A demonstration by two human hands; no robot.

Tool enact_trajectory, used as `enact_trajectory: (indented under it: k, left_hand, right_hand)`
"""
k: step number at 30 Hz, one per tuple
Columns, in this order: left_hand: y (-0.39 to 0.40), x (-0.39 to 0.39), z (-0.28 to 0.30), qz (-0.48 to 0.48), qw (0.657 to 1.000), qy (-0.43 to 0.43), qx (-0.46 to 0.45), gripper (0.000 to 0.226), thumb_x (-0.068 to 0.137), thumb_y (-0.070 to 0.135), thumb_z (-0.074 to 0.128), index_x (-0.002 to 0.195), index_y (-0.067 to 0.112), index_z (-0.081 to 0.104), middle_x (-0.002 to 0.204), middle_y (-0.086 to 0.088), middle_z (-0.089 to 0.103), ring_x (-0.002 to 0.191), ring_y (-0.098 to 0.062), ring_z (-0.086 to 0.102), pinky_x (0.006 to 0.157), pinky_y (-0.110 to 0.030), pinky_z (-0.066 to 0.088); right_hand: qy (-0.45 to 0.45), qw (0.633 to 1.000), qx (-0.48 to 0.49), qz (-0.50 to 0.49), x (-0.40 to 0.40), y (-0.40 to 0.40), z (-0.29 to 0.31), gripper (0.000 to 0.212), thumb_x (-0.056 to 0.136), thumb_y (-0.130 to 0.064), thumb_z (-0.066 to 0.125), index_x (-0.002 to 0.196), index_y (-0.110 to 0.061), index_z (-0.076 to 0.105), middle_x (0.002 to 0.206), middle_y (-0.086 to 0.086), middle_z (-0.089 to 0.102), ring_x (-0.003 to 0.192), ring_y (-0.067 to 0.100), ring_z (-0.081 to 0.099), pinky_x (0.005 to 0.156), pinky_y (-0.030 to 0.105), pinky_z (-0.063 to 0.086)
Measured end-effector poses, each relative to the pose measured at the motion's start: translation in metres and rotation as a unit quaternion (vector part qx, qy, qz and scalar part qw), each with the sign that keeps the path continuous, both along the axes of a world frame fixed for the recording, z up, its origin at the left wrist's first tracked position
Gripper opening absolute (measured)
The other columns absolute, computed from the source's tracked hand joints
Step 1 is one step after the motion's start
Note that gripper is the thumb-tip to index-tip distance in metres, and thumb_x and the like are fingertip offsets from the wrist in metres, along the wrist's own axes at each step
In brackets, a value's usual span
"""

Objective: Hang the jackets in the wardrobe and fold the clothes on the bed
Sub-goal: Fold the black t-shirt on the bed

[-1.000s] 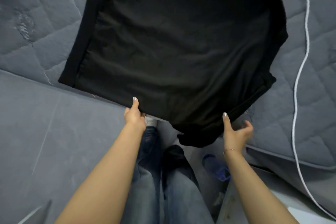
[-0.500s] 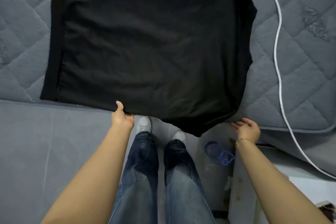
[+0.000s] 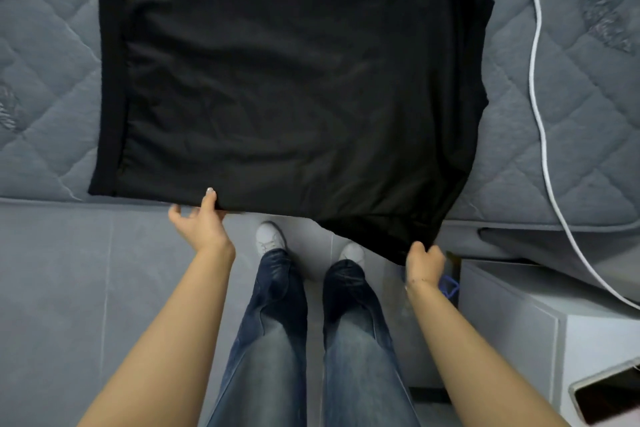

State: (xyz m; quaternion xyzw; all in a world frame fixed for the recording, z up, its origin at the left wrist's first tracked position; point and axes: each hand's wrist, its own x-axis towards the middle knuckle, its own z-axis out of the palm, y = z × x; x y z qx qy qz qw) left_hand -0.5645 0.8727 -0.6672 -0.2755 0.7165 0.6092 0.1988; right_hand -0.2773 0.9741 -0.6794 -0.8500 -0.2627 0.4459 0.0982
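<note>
Garment (image 3: 294,80) fabric is soft, light, limp; left hand (image 3: 199,224) and right hand (image 3: 424,262) pinch its lower-centre near hem, the correct grip.

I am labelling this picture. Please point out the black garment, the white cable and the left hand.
black garment (image 3: 294,80), head view, middle of the cloth.
white cable (image 3: 537,107), head view, stretch lying on the mattress.
left hand (image 3: 201,224), head view, back of the hand.
</note>
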Motion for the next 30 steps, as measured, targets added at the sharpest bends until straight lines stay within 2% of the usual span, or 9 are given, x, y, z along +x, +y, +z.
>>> enact_trajectory:
  k: [4,7,10,15,18,20,22,26,30]
  left_hand:
    - [0.011,-0.018,0.03,-0.074,0.994,0.075,-0.037,0.093,0.084,0.007,0.069,0.153,0.03,0.011,0.078,0.006,0.052,0.06,0.0,0.055,0.069,-0.02,0.053]
    - [0.039,-0.043,0.056,-0.073,0.994,0.081,-0.016,0.106,0.08,0.007,0.07,0.153,0.037,-0.001,0.09,-0.007,0.056,0.06,-0.01,0.055,0.067,-0.027,0.058]
    - [0.077,-0.07,0.075,-0.072,0.995,0.065,0.014,0.106,0.081,0.002,0.067,0.153,0.041,-0.002,0.083,-0.002,0.057,0.051,-0.01,0.058,0.064,-0.027,0.058]
    - [0.138,-0.124,0.072,-0.057,0.997,0.033,0.026,0.088,0.084,-0.001,0.06,0.152,0.035,0.017,0.112,-0.008,0.057,0.051,-0.009,0.061,0.059,-0.022,0.056]
    - [0.164,-0.147,0.055,-0.162,0.985,0.002,0.064,0.084,0.091,0.008,0.063,0.153,0.035,0.013,0.12,-0.007,0.056,0.078,-0.01,0.068,0.079,-0.025,0.056]
    - [0.17,-0.148,0.043,-0.34,0.94,-0.021,0.027,0.076,0.094,0.024,0.063,0.154,0.031,0.017,0.142,-0.005,0.047,0.117,-0.013,0.057,0.105,-0.029,0.043]
    - [0.164,-0.141,0.029,-0.511,0.857,0.006,-0.069,0.066,0.095,0.031,0.062,0.153,0.024,0.029,0.158,-0.004,0.029,0.142,-0.016,0.033,0.117,-0.03,0.026]
    - [0.145,-0.111,0.012,-0.674,0.671,0.183,-0.249,0.054,0.097,0.033,0.057,0.148,0.026,0.041,0.164,-0.005,0.011,0.151,-0.024,0.006,0.12,-0.048,0.012]
    - [0.152,-0.067,0.002,-0.727,0.586,0.26,-0.244,0.054,0.098,0.037,0.053,0.15,0.032,0.036,0.165,-0.002,0.001,0.151,-0.022,-0.003,0.12,-0.05,0.001]
  right_hand:
    - [0.093,0.986,0.109,-0.086,0.005,0.018,0.044,0.028,0.088,-0.001,0.04,0.096,-0.014,0.064,0.088,0.002,0.063,0.085,0.022,0.056,0.079,0.03,0.046]
    - [0.171,0.961,0.147,-0.159,-0.014,0.055,0.08,0.018,0.082,-0.008,0.051,0.076,-0.019,0.064,0.071,-0.005,0.067,0.074,0.017,0.06,0.062,0.022,0.051]
    - [0.229,0.948,0.162,-0.153,-0.046,0.103,0.11,0.01,0.082,-0.01,0.056,0.076,-0.014,0.063,0.072,0.001,0.068,0.068,0.017,0.064,0.057,0.023,0.053]
    - [0.236,0.948,0.198,-0.082,-0.112,0.199,0.129,0.01,0.085,-0.011,0.059,0.078,-0.013,0.064,0.082,0.007,0.066,0.079,0.022,0.063,0.067,0.03,0.055]
    - [0.288,0.942,0.167,-0.034,-0.144,0.245,0.109,0.016,0.095,-0.02,0.054,0.105,-0.013,0.065,0.099,0.004,0.068,0.088,0.019,0.066,0.075,0.033,0.055]
    - [0.317,0.942,0.105,0.025,-0.156,0.26,0.087,0.032,0.101,-0.027,0.044,0.129,-0.016,0.054,0.118,-0.002,0.062,0.104,0.016,0.061,0.08,0.029,0.049]
    - [0.277,0.956,0.064,0.074,-0.156,0.265,0.064,0.037,0.101,-0.026,0.044,0.135,-0.014,0.051,0.131,0.0,0.057,0.117,0.018,0.055,0.091,0.03,0.046]
    - [0.02,0.974,0.168,0.151,-0.114,0.251,0.039,0.032,0.096,-0.012,0.045,0.121,-0.011,0.064,0.126,0.01,0.059,0.112,0.026,0.058,0.099,0.032,0.047]
    - [-0.041,0.955,0.237,0.173,-0.063,0.235,0.026,0.036,0.093,-0.011,0.06,0.128,-0.007,0.053,0.134,0.012,0.039,0.1,0.016,0.049,0.088,0.018,0.039]
